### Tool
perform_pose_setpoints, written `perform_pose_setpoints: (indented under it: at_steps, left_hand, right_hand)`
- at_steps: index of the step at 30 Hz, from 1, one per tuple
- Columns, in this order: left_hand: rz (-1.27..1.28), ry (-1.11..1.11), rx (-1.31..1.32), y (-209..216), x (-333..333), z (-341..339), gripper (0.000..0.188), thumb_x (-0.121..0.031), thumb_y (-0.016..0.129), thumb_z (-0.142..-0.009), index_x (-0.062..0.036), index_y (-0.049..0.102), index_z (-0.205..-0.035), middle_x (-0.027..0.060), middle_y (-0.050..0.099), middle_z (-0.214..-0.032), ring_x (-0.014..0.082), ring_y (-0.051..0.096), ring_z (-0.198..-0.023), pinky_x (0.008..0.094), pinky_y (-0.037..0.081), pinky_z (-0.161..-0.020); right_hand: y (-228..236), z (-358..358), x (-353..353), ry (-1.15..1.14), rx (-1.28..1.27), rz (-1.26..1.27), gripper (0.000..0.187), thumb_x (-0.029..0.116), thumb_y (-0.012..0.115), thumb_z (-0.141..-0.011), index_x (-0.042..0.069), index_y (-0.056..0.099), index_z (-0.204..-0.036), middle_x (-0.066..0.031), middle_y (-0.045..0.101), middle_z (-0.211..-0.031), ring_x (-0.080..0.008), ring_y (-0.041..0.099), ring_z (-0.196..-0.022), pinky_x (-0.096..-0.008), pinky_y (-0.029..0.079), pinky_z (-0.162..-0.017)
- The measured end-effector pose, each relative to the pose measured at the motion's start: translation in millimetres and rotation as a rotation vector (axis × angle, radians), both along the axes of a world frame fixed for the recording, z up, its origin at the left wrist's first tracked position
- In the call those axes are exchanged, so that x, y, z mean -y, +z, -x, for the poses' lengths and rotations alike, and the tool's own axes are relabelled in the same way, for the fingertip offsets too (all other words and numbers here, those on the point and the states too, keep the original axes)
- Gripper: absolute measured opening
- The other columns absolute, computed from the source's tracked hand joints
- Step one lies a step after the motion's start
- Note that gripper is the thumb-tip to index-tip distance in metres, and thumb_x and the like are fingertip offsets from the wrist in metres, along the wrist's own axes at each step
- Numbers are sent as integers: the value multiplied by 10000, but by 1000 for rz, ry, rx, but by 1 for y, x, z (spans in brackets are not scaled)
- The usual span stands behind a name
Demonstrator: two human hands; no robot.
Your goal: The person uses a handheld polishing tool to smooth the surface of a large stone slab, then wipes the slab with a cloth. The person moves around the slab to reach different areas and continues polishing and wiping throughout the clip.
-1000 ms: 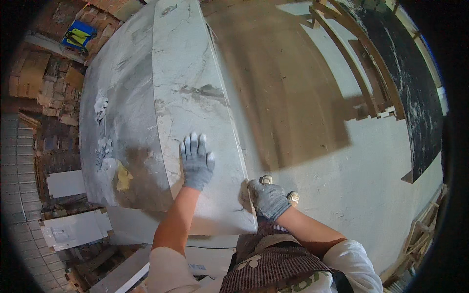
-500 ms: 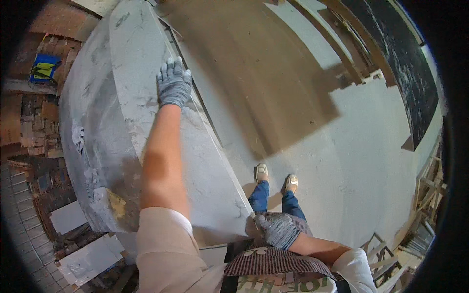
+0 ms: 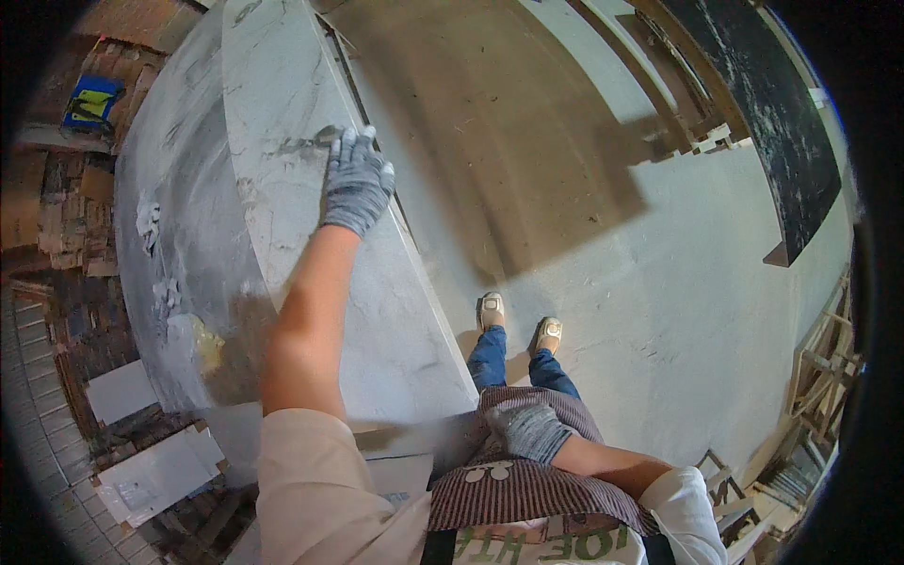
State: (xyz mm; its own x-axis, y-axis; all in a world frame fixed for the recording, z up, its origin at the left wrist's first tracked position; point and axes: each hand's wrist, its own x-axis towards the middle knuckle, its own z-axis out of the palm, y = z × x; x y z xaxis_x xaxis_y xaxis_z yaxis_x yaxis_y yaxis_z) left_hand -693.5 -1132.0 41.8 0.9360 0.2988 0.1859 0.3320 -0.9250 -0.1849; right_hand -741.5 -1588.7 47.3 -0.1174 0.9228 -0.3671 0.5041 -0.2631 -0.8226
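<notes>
A pale grey slab with dark veins [image 3: 386, 311] stretches away from me, its long right edge running beside the floor. My left hand [image 3: 361, 184], in a grey striped knit glove, rests on the slab by that edge, fingers stretched out and palm down. In a matching glove, my right hand [image 3: 534, 433] is in front of my striped apron [image 3: 527, 504], just right of the slab's near corner. Its fingers are smeared and partly hidden, so their grip does not show.
Left of the slab spreads a dusty grey surface [image 3: 188, 198] with a yellowish patch. Beyond it lie stacked brown pieces [image 3: 71, 217] and a white box [image 3: 160, 476]. A black veined panel [image 3: 791, 132] stands far right; wooden frames [image 3: 819, 386] lean at the right rim.
My left hand has slid along the slab toward me, staying near the right edge. My right hand has come away from the slab's near corner. The view has shifted slightly.
</notes>
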Motion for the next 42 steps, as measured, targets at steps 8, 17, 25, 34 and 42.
perform_pose_setpoints:
  at_steps: [8, 17, 25, 34, 42]
  left_hand:
    - [45, -28, -300, 32, 193, 79, 500, -349, 525, -909, 52, 621, -1192, 213, 564, -1319, 375, 422, -1338, 518, 202, -1178]
    - [622, -429, -563, 18, 376, 214, 243, -227, 545, -850, -19, 661, -898, 162, 614, -817, 405, 572, -915, 619, 433, -797]
    - [273, 144, -181, 58, 236, 142, 524, -357, 626, -815, -27, 572, -1218, 187, 579, -1164, 403, 547, -1034, 533, 426, -885]
    - [219, -89, -329, 39, 279, 106, 567, -426, 467, -957, -58, 485, -1387, 190, 455, -1450, 396, 378, -1369, 592, 200, -1146]
    - [827, -663, 191, 41, 350, 231, 124, -209, 645, -817, -89, 647, -788, 91, 616, -772, 291, 616, -741, 444, 514, -668]
  right_hand:
    - [11, -55, 65, -329, 57, 107, 264, 215, 636, -826, 106, 615, -1065, -179, 678, -801, -390, 667, -765, -484, 526, -700]
    - [18, -63, 121, -243, 138, 375, 339, 318, 646, -857, 128, 613, -1137, -227, 680, -890, -427, 659, -834, -506, 522, -727]
    - [-3, -27, 132, -467, 100, 320, 318, 276, 687, -817, 128, 649, -1096, -192, 684, -967, -392, 665, -885, -474, 526, -741]
    - [19, 28, 116, -685, -34, 219, 197, 211, 656, -878, 52, 657, -994, -204, 664, -899, -398, 647, -858, -458, 513, -755]
    - [-8, 45, 85, -950, -126, 130, 204, 209, 549, -958, 42, 652, -1013, -180, 663, -852, -357, 653, -829, -410, 513, -746]
